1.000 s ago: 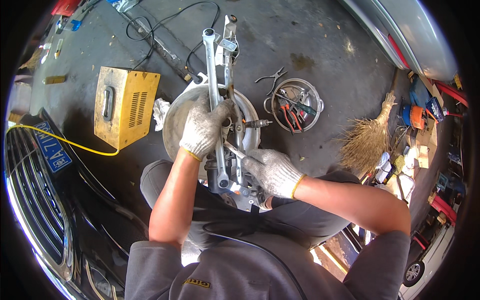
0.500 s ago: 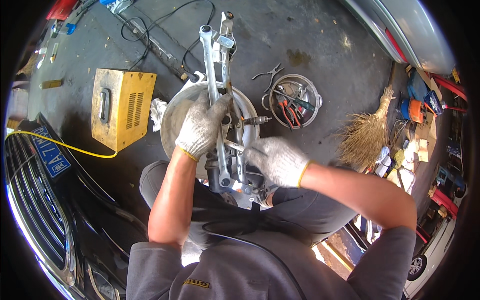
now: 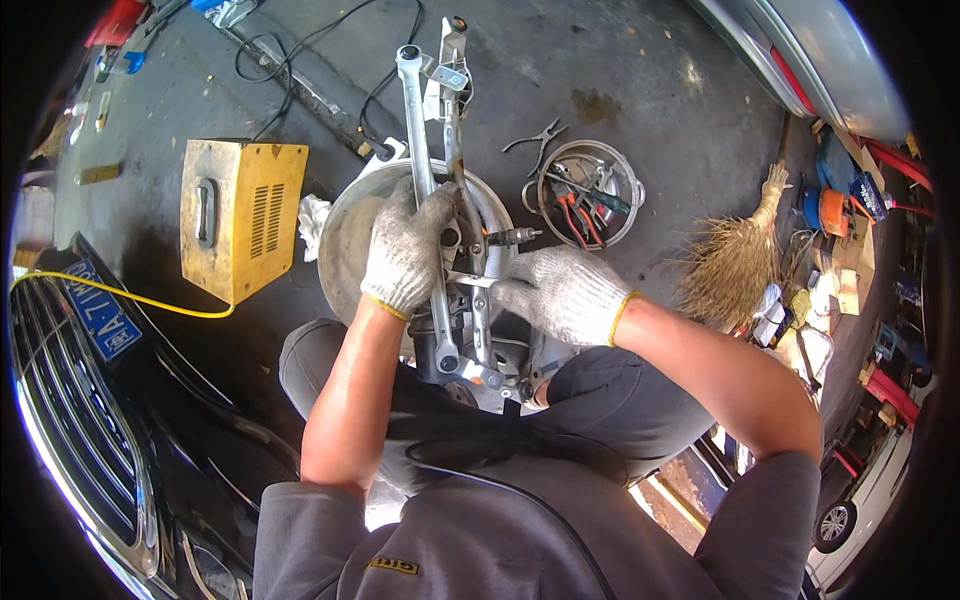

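A metal wiper linkage point(image 3: 418, 120) with long silver rods stands over a round metal pot point(image 3: 340, 235) between my knees. My left hand point(image 3: 405, 250), in a white knit glove, is closed around its rods near the middle. In my gloved right hand point(image 3: 565, 292) is the end of a small silver wrench point(image 3: 468, 279), lying across the linkage just right of the left hand. The wrench's far end meets the linkage near the left fingers; what it sits on is hidden. A threaded pivot shaft point(image 3: 515, 237) sticks out to the right, above the right hand.
A small pot point(image 3: 632, 170) of hand tools stands right of the large one, with open pliers point(image 3: 536, 142) beside it. A yellow metal box point(image 3: 235, 220) is at left, near a dark car's grille point(image 3: 75, 400). A straw broom point(image 3: 735, 260) lies at right.
My right hand has moved slightly away from my body, and the wrench has swung from a slant to nearly level. My left hand keeps its grip on the linkage.
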{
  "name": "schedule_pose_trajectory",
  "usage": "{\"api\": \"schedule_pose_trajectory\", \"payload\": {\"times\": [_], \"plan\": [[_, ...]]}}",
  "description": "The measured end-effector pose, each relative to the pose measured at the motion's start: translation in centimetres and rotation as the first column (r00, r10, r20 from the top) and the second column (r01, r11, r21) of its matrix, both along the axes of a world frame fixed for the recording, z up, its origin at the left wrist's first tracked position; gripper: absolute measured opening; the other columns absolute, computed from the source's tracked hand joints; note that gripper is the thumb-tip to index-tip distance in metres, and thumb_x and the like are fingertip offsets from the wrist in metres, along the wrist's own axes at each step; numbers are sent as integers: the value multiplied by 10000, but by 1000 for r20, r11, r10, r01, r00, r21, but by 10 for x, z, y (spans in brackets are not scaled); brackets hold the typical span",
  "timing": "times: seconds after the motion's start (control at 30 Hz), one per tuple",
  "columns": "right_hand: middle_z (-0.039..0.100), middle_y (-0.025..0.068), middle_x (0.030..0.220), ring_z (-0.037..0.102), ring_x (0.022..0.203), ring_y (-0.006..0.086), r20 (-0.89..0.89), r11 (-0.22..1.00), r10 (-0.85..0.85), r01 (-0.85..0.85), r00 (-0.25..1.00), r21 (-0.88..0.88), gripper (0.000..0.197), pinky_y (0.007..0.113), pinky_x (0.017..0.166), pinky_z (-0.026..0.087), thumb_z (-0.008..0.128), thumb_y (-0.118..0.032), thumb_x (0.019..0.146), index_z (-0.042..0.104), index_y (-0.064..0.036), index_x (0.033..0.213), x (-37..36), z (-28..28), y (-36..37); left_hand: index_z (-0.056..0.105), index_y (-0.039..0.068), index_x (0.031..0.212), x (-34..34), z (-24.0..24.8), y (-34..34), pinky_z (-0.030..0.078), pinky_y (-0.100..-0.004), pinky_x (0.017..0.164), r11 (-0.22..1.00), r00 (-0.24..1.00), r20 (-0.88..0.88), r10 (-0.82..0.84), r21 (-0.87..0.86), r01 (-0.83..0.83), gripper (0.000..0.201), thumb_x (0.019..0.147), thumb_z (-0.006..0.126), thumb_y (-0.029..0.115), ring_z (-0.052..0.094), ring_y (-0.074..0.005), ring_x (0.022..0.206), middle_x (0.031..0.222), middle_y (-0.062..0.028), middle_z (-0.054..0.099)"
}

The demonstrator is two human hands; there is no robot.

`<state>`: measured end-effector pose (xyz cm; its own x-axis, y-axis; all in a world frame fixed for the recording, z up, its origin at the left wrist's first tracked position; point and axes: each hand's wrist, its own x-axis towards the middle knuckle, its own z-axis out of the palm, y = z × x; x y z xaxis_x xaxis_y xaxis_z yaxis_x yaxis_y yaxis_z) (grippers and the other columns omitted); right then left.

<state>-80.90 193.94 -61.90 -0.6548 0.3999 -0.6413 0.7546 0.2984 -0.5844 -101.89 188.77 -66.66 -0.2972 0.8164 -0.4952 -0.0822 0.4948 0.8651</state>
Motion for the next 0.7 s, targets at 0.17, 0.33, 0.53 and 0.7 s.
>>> {"api": "schedule_pose_trajectory", "payload": {"times": [0.17, 0.33, 0.53, 0.7], "plan": [[764, 232, 1031, 732, 998, 444, 27, 992, -123, 124, 992, -28, 417, 561, 902, 569, 595, -421, 1066, 785, -51, 1035, -1, 1, -11, 686, -43, 1269, 4, 1, 1, 543, -342, 885, 999, 1000, -5, 21, 41, -21, 370, 1039, 673, 247, 681, -168, 923, 1017, -112, 761], [766, 229, 1054, 729, 1003, 438, -18, 934, -336, 331, 942, -132, 366, 549, 914, 565, 606, -381, 1052, 800, -70, 1062, 1, 0, -32, 707, -51, 1242, 4, 4, 1, 541, -345, 885, 999, 999, -33, 40, 31, -39, 355, 1028, 683, 231, 687, -175, 924, 1012, -117, 767], [753, 231, 964, 742, 915, 415, -76, 882, -460, 444, 885, -160, 315, 501, 851, 570, 679, -309, 1028, 767, -11, 1081, 0, -3, -54, 700, -58, 1258, 1, 3, -1, 544, -341, 890, 1000, 999, -46, 23, 14, -22, 372, 1019, 697, 228, 691, -177, 935, 1037, -126, 773], [746, 222, 970, 734, 929, 413, -139, 907, -417, 401, 898, -132, 321, 499, 856, 569, 666, -325, 1035, 768, -22, 1050, 2, -10, -54, 652, -60, 1341, -6, 11, 3, 544, -341, 910, 999, 999, -19, -46, -31, 45, 426, 1025, 688, 222, 688, -176, 953, 1086, -121, 769]]}}
